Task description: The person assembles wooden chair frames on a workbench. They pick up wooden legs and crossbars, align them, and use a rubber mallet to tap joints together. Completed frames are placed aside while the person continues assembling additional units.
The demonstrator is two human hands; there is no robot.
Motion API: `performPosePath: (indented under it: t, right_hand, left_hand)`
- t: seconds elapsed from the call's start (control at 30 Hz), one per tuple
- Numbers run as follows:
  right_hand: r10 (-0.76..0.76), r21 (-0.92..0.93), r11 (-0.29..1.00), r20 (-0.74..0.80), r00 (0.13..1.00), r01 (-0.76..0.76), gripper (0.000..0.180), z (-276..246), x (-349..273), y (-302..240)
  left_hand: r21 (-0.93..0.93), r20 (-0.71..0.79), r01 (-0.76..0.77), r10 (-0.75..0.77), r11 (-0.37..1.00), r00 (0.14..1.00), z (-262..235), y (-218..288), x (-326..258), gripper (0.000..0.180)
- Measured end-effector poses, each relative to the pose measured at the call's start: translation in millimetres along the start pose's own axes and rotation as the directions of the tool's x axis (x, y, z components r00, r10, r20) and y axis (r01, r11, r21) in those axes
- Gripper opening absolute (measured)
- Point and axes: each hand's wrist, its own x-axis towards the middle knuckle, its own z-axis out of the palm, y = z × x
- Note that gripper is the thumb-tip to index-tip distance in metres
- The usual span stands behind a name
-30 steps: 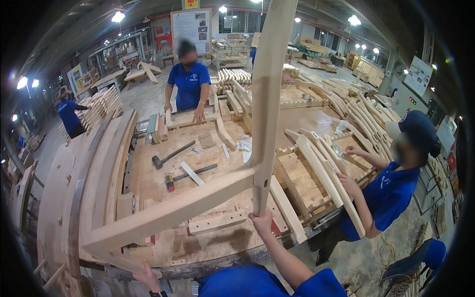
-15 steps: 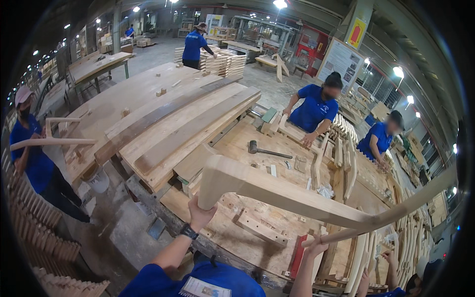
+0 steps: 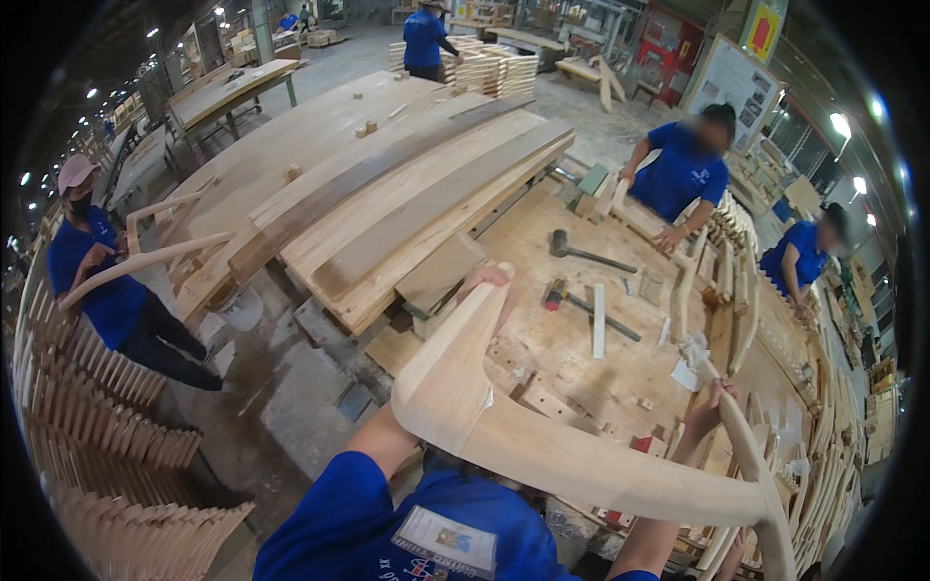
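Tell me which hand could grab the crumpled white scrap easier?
Probably the right hand: in this view it's beside the scrap, while the left hand is farther off. Both hold the frame, though.

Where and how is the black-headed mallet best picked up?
Probably by the handle, toward its free right end, from above and the person's near side. The mallet lies flat, head to the left, its slim handle uncovered; the red-tipped hammer lies nearer, so reach over it. The left hand and right hand hold the wooden frame, so one must come free.

The wooden frame (image 3: 601,468) looks smooth and matt, the wearer's shirt (image 3: 329,518) matt cloth
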Motion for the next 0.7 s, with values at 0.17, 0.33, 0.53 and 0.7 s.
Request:
performPosePath:
  t: [0.17, 0.33, 0.53, 0.7]
  right_hand:
    - [-0.120, -0.044, 0.992, 0.025, 0.992, 0.121, 0.017, -2, 13, -12]
    - [-0.189, -0.210, 0.957, 0.062, 0.980, 0.198, 0.015, -10, 3, -9]
    - [0.056, -0.329, 0.942, -0.030, 0.998, -0.063, 0.019, -19, -19, -5]
    - [0.232, -0.262, 0.934, -0.075, 0.970, -0.244, 0.022, -47, -43, -40]
  left_hand:
    - [-0.205, 0.000, -0.044, 0.045, 0.978, 0.999, 9, -14, 24, 0.026]
    - [-0.076, -0.077, -0.330, 0.325, 0.941, 0.943, 22, -18, 33, 0.027]
    - [-0.014, -0.040, 0.068, -0.069, 0.998, 0.997, 5, -41, 24, 0.030]
    - [0.047, 0.044, 0.246, -0.248, 0.968, 0.968, -16, -13, 7, 0.036]
